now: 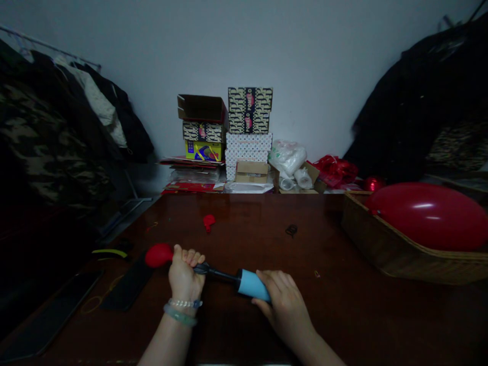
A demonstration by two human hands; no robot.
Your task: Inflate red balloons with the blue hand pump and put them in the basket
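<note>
Red balloon (157,255) sits left over the worktop (247,223), against the left hand (186,274), closed around the pump's dark end; the right hand (284,297) curls around its blue barrel (253,285). Snug grip, straight strokes should serve best.

Red balloon (157,255), light-blue pump (253,285) (black nozzle (204,268))

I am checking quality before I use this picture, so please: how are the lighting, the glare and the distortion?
Head view: dim light, the black coat at right losing most detail; head view: pale glare on the big red balloon, whose wicker basket looks stretched toward the right edge; head view: left hand, right hand and blue pump readable, though slightly soft.
</note>
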